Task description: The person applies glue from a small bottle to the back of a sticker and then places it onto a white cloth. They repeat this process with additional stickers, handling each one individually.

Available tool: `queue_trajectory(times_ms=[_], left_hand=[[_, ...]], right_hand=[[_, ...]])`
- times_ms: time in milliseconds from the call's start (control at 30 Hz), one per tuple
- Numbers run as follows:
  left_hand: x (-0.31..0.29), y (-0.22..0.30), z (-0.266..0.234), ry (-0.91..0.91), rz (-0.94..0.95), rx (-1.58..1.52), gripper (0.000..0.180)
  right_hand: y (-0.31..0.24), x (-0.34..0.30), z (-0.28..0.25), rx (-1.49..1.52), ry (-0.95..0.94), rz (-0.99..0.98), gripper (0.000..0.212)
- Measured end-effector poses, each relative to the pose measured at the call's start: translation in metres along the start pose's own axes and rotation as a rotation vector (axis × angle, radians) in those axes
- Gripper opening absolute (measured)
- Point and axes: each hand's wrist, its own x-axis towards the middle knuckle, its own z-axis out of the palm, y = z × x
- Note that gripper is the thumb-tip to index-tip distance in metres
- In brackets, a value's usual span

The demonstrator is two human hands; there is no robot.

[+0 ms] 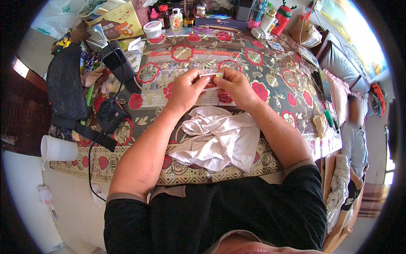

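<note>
Pinching with left hand [186, 87] and right hand [237, 87], between thumbs and bent fingers, a small flat rectangular piece [211, 83], white-edged, partly red and yellow; cannot tell its material. Holding it over the glossy, flower-patterned table [277, 106], just beyond a soft, crumpled white cloth [224, 139]. Far to the left, coarse black mesh [63, 84] and a smooth, rounded white jug [61, 148].

We see a bright window [357, 27] at upper right, pale floor [76, 197] at lower left, and a flower-patterned desk [272, 57] between.
</note>
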Motion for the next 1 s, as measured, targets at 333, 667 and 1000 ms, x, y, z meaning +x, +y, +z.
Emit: queue_trajectory(times_ms=[333, 667, 1000], left_hand=[[0.004, -0.013, -0.004, -0.052, 0.087, 0.383, 0.013], [0.005, -0.015, -0.004, -0.109, 0.08, 0.36, 0.014], [0.001, -0.008, -0.002, -0.085, -0.01, 0.217, 0.022]], right_hand=[[0.0, 0.0, -0.002, 0.097, -0.006, 0.056, 0.016], [0.001, 0.001, -0.001, 0.023, 0.027, 0.048, 0.014], [-0.001, 0.0, 0.001, -0.004, 0.024, 0.055, 0.014]])
